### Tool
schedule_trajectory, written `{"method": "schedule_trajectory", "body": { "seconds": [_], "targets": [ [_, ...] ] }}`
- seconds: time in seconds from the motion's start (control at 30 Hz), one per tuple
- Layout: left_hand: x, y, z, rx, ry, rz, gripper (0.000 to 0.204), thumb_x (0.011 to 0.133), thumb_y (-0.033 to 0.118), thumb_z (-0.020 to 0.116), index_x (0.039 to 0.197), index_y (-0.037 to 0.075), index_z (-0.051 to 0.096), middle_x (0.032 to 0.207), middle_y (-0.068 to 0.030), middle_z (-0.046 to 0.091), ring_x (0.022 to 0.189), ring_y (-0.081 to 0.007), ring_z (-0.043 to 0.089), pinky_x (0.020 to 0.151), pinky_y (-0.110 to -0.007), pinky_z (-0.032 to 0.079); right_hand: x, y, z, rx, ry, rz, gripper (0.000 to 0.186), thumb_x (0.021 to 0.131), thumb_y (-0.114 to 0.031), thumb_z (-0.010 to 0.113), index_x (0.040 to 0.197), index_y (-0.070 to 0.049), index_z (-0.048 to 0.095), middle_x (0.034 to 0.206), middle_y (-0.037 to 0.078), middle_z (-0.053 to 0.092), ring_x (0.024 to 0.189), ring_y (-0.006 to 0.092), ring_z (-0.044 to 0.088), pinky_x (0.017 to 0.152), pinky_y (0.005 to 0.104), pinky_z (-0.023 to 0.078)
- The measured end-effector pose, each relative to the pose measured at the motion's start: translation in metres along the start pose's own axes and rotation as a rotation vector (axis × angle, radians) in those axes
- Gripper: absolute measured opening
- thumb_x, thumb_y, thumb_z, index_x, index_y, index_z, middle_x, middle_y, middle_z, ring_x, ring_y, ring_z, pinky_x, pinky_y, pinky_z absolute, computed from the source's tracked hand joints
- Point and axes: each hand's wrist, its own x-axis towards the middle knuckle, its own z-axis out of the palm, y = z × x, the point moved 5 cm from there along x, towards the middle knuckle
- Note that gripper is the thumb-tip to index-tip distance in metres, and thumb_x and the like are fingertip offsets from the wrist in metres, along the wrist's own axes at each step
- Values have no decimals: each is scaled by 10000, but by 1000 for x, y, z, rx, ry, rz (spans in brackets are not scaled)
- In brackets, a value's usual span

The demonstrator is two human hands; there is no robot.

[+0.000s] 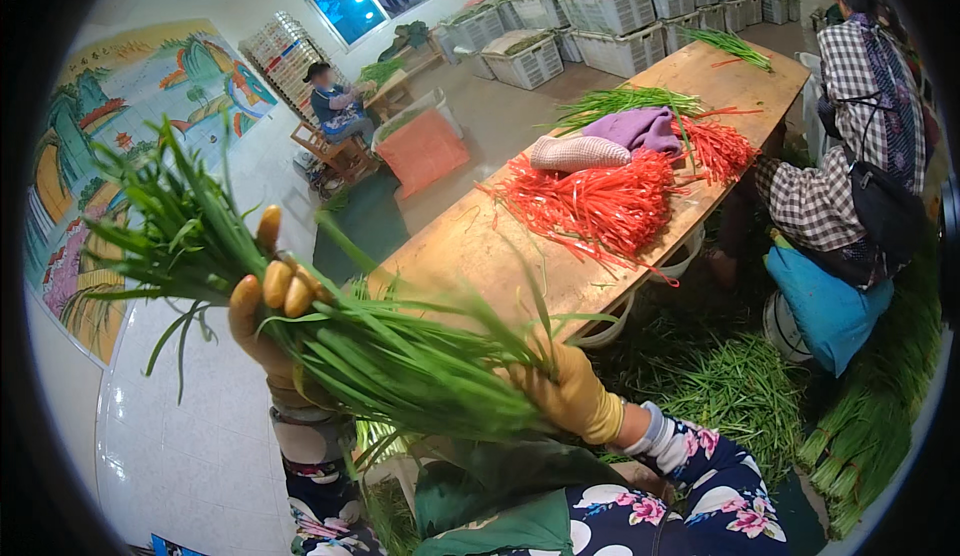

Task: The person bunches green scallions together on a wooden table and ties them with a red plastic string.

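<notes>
A loose bunch of long green leafy stalks (pixel 400 356) stretches across the lower middle, held in both hands, its tips fanning out to the upper left. My left hand (pixel 275 316), in a tan-yellow glove, has its fingers wrapped round the upper left part. My right hand (pixel 560 386), gloved the same, is closed on the right part, partly behind blurred leaves. Beyond them stands a wooden table (pixel 450 266) bearing red plastic ties (pixel 590 206), purple cloth (pixel 635 128) and more green stalks (pixel 610 101).
A person in checks (pixel 865 116) sits at the right by a blue bag (pixel 825 306); another (pixel 340 106) sits farther back. Crates (pixel 600 26) stack at the back. Cut stalks (pixel 720 396) lie on the floor below right, beside long bundles (pixel 855 436). A tiled wall (pixel 150 426) stands left.
</notes>
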Motion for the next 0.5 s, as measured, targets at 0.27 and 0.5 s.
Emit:
{"method": "schedule_trajectory", "body": {
  "seconds": [0.27, 0.5],
  "targets": [
    [-7, 22, 1, -178, -171, 73, 659, 1006, 132, 579, 1556, -71, 279, 668, 72, 410, 625, -41, 415, 651, -242, 386, -95, 58, -83, -792, -381, 253, 219, 748, -160, 775, 920, -114, 647, 833, 111, 694, 756, 330, 702, 640, 423, 566],
    [-7, 3, 13, -171, -285, 32, 646, 986, 64, 606, 1538, -82, 306, 640, 59, 456, 603, -52, 492, 676, -236, 449, -64, 29, -72, 153, -316, 382, 381, 967, -228, 675, 1287, -24, 654, 980, 149, 692, 928, 231, 651, 852, 331, 507]
  ]
}}
